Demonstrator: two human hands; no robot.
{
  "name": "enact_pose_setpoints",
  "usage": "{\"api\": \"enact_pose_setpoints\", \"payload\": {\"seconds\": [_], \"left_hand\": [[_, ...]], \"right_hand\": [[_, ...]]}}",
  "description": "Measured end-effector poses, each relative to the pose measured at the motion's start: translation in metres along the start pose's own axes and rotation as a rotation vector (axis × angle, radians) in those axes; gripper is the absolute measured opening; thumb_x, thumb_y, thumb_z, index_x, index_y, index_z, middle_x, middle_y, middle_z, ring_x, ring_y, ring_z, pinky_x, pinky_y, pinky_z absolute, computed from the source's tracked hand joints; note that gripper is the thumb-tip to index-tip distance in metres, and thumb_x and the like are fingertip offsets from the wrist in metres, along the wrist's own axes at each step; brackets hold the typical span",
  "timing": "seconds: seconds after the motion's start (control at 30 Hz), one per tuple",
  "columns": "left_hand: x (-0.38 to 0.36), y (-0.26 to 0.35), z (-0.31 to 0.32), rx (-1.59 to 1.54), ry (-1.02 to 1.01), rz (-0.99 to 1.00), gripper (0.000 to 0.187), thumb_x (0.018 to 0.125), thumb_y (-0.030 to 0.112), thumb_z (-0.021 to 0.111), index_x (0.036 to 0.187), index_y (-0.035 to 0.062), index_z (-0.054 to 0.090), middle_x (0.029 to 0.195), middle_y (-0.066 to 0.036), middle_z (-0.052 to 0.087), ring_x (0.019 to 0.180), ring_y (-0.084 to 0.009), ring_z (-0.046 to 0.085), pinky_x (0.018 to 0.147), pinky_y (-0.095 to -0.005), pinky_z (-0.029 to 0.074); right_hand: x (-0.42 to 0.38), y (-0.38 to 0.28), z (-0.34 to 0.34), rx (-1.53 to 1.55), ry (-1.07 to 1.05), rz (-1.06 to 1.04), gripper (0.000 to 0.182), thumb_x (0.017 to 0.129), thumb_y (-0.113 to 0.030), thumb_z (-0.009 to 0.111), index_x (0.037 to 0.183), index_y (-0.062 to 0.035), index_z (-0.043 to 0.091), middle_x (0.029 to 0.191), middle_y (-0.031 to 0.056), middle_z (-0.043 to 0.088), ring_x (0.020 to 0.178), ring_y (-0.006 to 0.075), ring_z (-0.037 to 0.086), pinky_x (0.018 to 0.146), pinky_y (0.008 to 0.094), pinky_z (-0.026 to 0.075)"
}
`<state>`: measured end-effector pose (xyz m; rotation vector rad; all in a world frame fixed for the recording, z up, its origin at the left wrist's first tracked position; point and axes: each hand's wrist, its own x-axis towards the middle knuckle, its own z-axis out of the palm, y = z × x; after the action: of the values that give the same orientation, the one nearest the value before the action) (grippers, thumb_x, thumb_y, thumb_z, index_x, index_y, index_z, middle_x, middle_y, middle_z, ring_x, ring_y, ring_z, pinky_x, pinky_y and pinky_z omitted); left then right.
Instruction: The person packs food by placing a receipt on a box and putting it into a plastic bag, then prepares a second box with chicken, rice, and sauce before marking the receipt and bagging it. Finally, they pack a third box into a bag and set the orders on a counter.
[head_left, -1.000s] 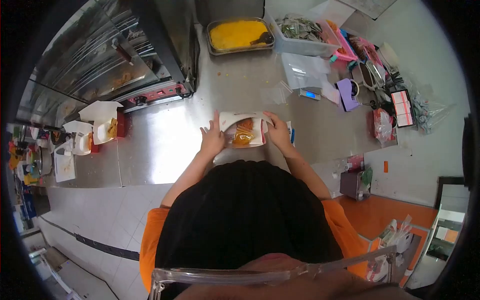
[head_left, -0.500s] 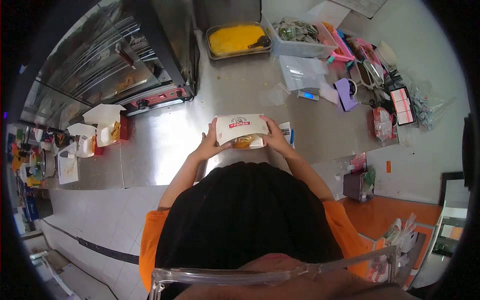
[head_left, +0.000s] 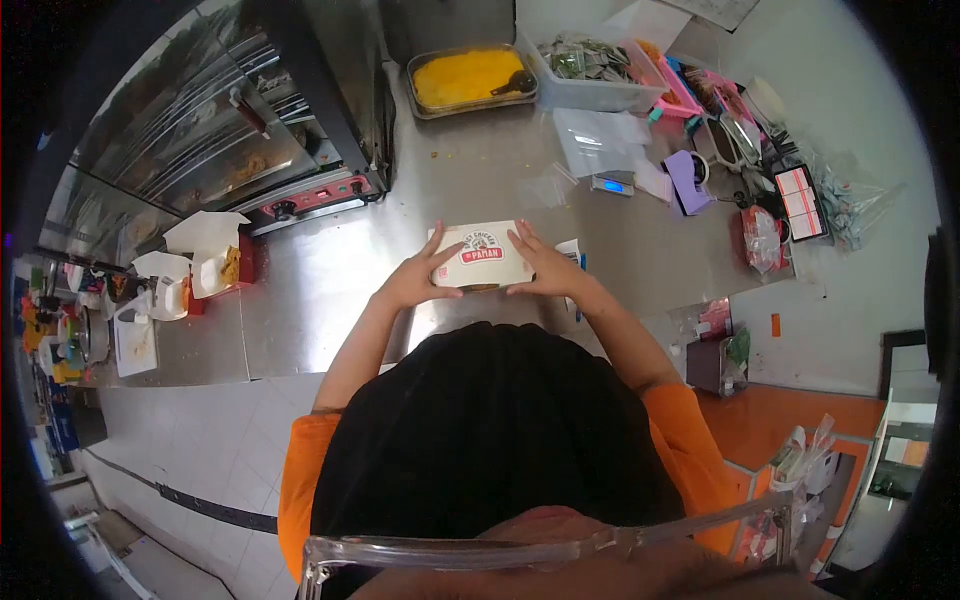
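Observation:
A cream takeaway food box (head_left: 482, 268) with a red and black printed logo is between my hands on the steel counter. Its lid lies nearly flat, with a narrow dark gap at the front edge. My left hand (head_left: 415, 278) grips the left side, fingers over the lid and thumb along the front edge. On the right side my right hand (head_left: 543, 266) holds it the same way, fingertips on the top and thumb at the front corner. What is inside the box is hidden.
Left stand open boxes with fried food (head_left: 230, 265) beside a glass warming cabinet (head_left: 290, 205). Behind are a tray of yellow food (head_left: 460, 75) and a plastic tub of sachets (head_left: 600, 95). A small scale (head_left: 612, 185) and purple tape dispenser (head_left: 685, 185) sit to the right.
The box lid has come down over the food that showed at the front. Both hands have shifted, with fingers now spread over the lid and thumbs along the front.

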<state>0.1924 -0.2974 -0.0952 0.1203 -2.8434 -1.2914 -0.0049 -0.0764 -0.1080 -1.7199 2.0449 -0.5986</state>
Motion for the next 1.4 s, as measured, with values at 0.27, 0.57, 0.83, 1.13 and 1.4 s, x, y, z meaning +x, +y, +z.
{"api": "enact_pose_setpoints", "payload": {"seconds": [0.27,0.57,0.83,1.13,1.4], "left_hand": [[0.004,-0.008,-0.003,-0.077,0.074,0.030,0.078,0.061,0.036,0.077,0.130,0.0199,0.045,0.145,-0.019,0.018,0.127,-0.0356,0.032,0.101,-0.0373,0.034],[0.005,-0.009,-0.003,-0.199,0.081,0.021,0.078,0.059,0.029,0.079,0.129,0.0186,0.047,0.144,-0.017,0.021,0.128,-0.0339,0.031,0.102,-0.0377,0.033],[0.000,-0.013,-0.006,-0.329,0.065,-0.007,0.077,0.060,0.024,0.080,0.129,0.0153,0.046,0.144,-0.016,0.022,0.130,-0.0313,0.029,0.102,-0.0370,0.032],[0.003,-0.017,-0.003,-0.224,0.064,0.051,0.079,0.058,0.018,0.079,0.130,0.0174,0.045,0.146,-0.013,0.018,0.129,-0.0313,0.031,0.100,-0.0396,0.037],[0.002,-0.008,-0.009,-0.104,0.022,0.054,0.076,0.055,0.020,0.080,0.126,0.0188,0.051,0.145,-0.013,0.022,0.128,-0.0311,0.033,0.102,-0.0372,0.034]], "right_hand": [[-0.004,-0.004,0.007,0.629,0.129,0.191,0.114,0.053,-0.034,0.084,0.139,-0.0018,0.016,0.142,0.0271,0.018,0.133,0.0366,0.017,0.107,0.0393,0.020],[-0.002,-0.003,0.018,0.683,0.241,0.144,0.112,0.050,-0.023,0.086,0.139,-0.0065,0.022,0.135,0.0210,0.032,0.127,0.0318,0.030,0.106,0.0384,0.024],[-0.009,-0.004,0.018,0.661,0.330,0.187,0.073,0.068,-0.005,0.068,0.133,-0.0095,0.036,0.121,0.0155,0.045,0.117,0.0264,0.042,0.099,0.0361,0.034],[-0.011,-0.007,0.035,0.384,0.300,0.313,0.070,0.074,-0.012,0.062,0.136,-0.0077,0.030,0.130,0.0220,0.038,0.120,0.0313,0.040,0.099,0.0414,0.033],[-0.017,-0.036,0.008,-0.184,0.077,0.202,0.089,0.077,-0.051,0.057,0.136,0.0043,0.020,0.143,0.0251,0.016,0.135,0.0370,0.011,0.106,0.0520,0.016]]}}
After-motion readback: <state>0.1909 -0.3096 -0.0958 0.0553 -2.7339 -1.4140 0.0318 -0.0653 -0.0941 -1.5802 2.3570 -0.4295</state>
